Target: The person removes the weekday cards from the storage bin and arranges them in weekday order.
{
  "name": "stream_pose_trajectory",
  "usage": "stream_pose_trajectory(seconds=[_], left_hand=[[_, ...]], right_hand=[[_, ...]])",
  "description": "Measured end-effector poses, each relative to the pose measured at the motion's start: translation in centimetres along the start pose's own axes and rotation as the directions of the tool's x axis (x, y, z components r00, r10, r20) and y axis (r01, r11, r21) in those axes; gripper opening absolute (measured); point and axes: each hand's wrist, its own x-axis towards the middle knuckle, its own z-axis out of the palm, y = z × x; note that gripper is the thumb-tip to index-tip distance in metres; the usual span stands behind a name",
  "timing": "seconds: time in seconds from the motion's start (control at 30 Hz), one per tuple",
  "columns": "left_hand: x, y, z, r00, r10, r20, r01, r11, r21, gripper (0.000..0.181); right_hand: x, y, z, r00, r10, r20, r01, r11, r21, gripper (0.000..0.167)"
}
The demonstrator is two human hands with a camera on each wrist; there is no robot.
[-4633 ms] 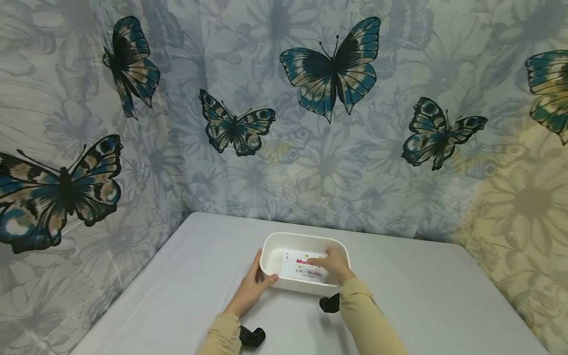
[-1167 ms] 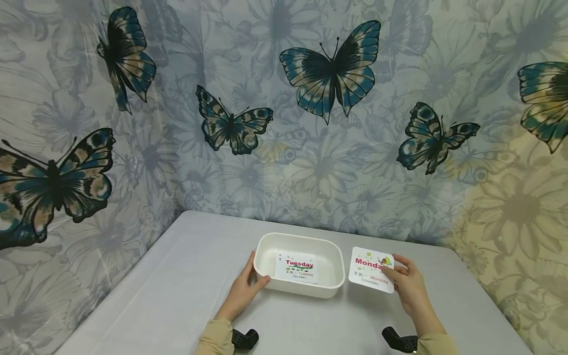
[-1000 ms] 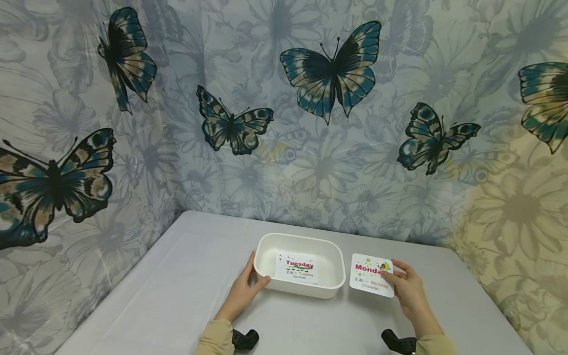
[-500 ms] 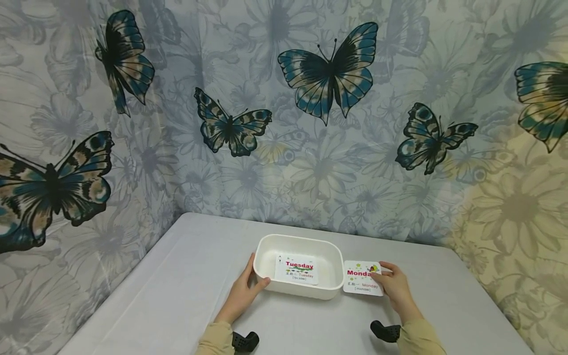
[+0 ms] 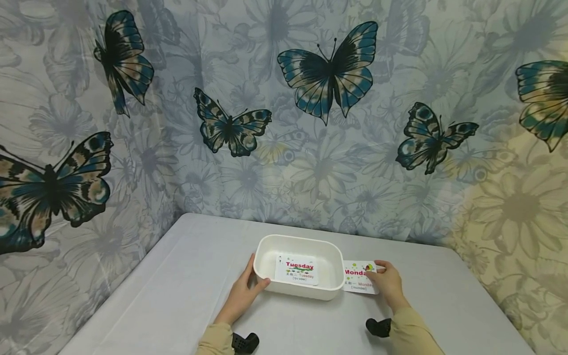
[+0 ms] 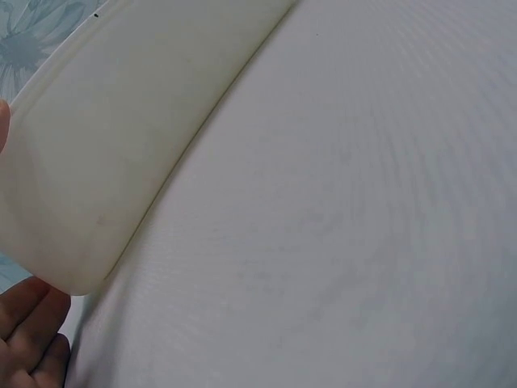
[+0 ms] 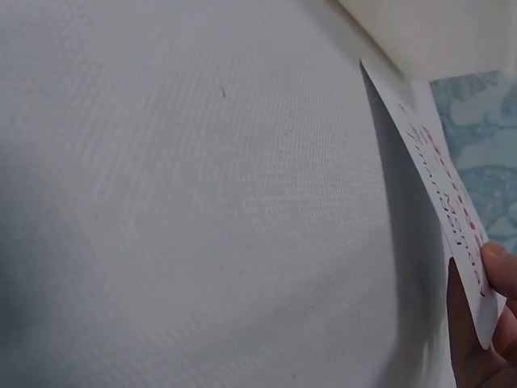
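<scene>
We are seeing smooth, faintly glossy plastic in the box, smooth paper in the Monday card and Tuesday card. We are noticing finely woven, matt cloth on the table, wall and sleeves.

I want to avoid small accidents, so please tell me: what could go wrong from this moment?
The Monday card is close to the box, so it might catch there and bend.
The right hand pinches that card only at one end, so it could slip.
If the left hand, on the box's left end, presses down, the box may tip and the Tuesday card slide.
</scene>
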Motion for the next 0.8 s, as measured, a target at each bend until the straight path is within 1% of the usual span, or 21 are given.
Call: stream_pose_trajectory(seconds=[0.2, 0.47, 0.63, 0.8], left_hand=[[0.01, -0.04, -0.04, 1.000, 0.010, 0.000, -0.010, 1.000, 0.003, 0.086], [-0.02, 0.08, -0.03, 1.000, 0.018, -0.010, -0.018, 1.000, 0.012, 0.086], [-0.02, 0.10, -0.02, 1.000, 0.023, -0.010, -0.023, 1.000, 0.012, 0.085], [0.03, -0.04, 0.01, 1.000, 0.029, -0.011, -0.029, 0.999, 0.019, 0.085]], right_hand=[[0.22, -0.07, 0.27, 0.999, -0.038, -0.030, 0.035, 0.995, -0.092, 0.048], [0.38, 0.29, 0.63, 0.995, -0.085, -0.056, 0.072, 0.977, -0.201, 0.046], [0.36, 0.42, 0.78, 0.994, -0.087, -0.073, 0.068, 0.970, -0.232, 0.047], [0.29, 0.28, 0.87, 0.993, -0.079, -0.084, 0.058, 0.970, -0.235, 0.049]])
